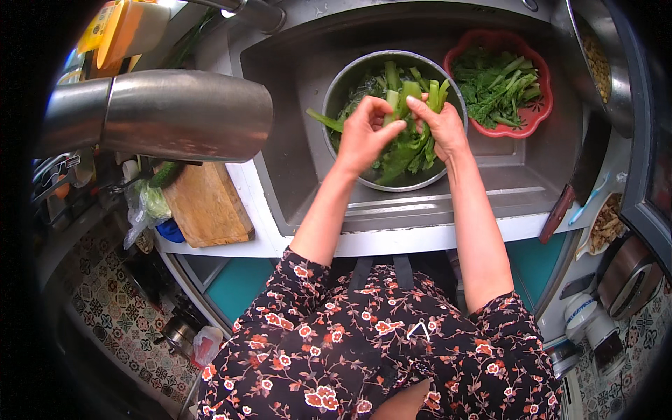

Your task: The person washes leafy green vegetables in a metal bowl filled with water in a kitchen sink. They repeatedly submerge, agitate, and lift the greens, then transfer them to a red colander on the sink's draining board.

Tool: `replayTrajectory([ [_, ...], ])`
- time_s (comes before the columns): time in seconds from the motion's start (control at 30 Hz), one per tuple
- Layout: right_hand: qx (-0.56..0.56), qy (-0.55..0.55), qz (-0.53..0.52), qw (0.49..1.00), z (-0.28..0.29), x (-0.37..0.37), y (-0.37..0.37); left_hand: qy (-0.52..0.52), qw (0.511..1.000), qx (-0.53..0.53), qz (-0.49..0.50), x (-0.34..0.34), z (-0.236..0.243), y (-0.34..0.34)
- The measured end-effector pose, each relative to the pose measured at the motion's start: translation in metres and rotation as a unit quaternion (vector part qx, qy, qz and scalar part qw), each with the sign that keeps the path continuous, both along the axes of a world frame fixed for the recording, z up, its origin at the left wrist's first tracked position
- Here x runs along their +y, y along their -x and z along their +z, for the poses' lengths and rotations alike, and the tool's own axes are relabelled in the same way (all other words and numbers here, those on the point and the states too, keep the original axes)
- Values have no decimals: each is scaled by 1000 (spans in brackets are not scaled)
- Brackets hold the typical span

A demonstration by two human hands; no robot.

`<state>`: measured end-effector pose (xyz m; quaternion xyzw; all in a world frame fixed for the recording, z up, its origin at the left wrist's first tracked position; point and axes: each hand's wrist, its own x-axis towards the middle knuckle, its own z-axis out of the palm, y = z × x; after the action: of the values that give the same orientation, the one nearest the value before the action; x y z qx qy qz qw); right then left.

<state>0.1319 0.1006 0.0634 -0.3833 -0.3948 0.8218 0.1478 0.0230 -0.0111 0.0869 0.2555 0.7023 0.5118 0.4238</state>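
1. On my feed, the leafy stalks (400, 155) are bright green.
2. The basket (537, 117) is red; the counter (399, 243), white.
3. I see a black shirt (350, 343) with orange-and-white flowers (busy, even from here).

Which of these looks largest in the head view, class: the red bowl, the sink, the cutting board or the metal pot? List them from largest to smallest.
1. Sink
2. Metal pot
3. Red bowl
4. Cutting board

This ranks apparent size only; the fisheye lens bends shapes toward the rim.

1 board (206, 206) lies left of the sink (290, 175); inside, 1 pot (392, 57) stands left of 1 bowl (535, 112).
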Motion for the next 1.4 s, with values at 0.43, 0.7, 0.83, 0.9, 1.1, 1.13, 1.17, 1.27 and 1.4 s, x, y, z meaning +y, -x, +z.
replayTrajectory([
  [0.43,169,92,172,966,4,28,-11,113,934,325,-99,-12,7,44],
  [0.7,-8,-86,218,972,22,28,-10,4,971,-45,-233,15,-19,27],
  [0.83,2,-29,115,993,1,28,-16,61,973,-145,-167,7,-9,22],
  [0.9,-5,55,63,997,-16,24,-12,63,965,-239,-90,9,-11,12],
  [1.1,-125,65,-50,989,-108,5,2,173,950,-252,-70,9,-81,5],
  [1.13,-160,85,-74,981,-111,5,4,176,948,-252,-78,9,-88,6],
  [1.17,-194,105,-98,970,-113,4,4,180,947,-252,-86,9,-94,7],
  [1.27,-238,153,-112,953,-114,5,3,185,946,-253,-84,7,-108,6],
  [1.4,-165,70,-32,983,-120,-1,-4,191,944,-253,-87,6,-114,6],
])
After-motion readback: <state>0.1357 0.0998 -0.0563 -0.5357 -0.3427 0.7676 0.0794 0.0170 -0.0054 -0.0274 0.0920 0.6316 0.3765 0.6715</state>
